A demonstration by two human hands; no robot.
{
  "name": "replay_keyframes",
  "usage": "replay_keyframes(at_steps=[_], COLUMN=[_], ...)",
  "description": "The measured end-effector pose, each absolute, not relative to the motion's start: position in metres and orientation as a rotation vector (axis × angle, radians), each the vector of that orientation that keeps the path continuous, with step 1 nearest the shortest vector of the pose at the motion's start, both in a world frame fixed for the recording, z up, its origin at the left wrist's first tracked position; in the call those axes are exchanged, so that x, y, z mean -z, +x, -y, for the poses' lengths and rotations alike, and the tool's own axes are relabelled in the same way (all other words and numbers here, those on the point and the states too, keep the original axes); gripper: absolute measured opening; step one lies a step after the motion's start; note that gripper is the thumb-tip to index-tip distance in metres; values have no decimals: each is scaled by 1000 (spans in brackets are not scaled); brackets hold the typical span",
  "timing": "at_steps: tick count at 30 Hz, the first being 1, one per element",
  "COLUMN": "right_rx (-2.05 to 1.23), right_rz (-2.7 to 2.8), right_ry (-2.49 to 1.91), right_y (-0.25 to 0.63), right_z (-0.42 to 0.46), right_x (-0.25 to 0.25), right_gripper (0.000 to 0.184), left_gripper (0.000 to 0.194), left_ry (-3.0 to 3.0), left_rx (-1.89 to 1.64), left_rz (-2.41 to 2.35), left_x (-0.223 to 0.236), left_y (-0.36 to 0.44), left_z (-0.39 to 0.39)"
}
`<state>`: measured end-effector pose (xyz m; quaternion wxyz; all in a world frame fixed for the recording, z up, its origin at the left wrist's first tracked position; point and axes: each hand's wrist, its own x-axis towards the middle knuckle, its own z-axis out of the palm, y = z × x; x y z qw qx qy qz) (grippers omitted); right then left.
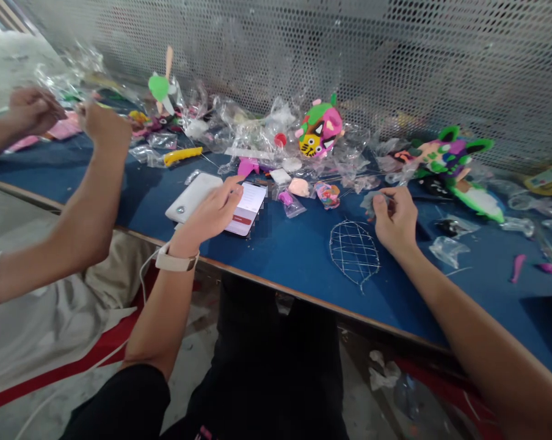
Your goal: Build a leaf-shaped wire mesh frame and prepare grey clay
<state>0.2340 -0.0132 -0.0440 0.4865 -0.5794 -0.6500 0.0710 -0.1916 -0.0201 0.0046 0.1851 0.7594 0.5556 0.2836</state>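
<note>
My left hand [209, 214] reaches over a lit phone [251, 211] lying on the blue table, fingers stretched out and fingertips at the screen. A white power bank [196, 195] with a cable lies partly under that hand. On the right, my right hand [397, 220] pinches a small grey lump that looks like modelling clay [370, 205], just above the table. Near its wrist lies a leaf-shaped wire frame [353, 250] with a grid of wires inside, untouched. Small bags of pink clay [287, 198] and peach clay [300, 187] sit between my hands.
A colourful clay mask [319, 131] stands by the perforated metal panel [303, 49] among clear plastic wrappers. More painted clay pieces [454, 156] lie at right. A yellow cutter [183, 156] rests at left, near another person's hands [104, 125].
</note>
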Motion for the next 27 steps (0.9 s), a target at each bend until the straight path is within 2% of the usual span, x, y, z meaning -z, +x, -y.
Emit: replay_keyframes(at_steps=[9, 16, 27], right_rx=[-156, -171, -164], right_rz=[1591, 1587, 1597], right_ry=[-1421, -1433, -1402], right_y=[232, 231, 234], right_z=[15, 16, 15], right_x=[41, 40, 42], right_gripper=[36, 35, 37], left_gripper=[50, 38, 47], left_ry=[2132, 2464, 2329], left_rx=[-937, -889, -907], left_rz=[-1524, -1486, -1561], left_x=[-4, 8, 8], left_y=[-189, -193, -191], left_z=[-2, 4, 5])
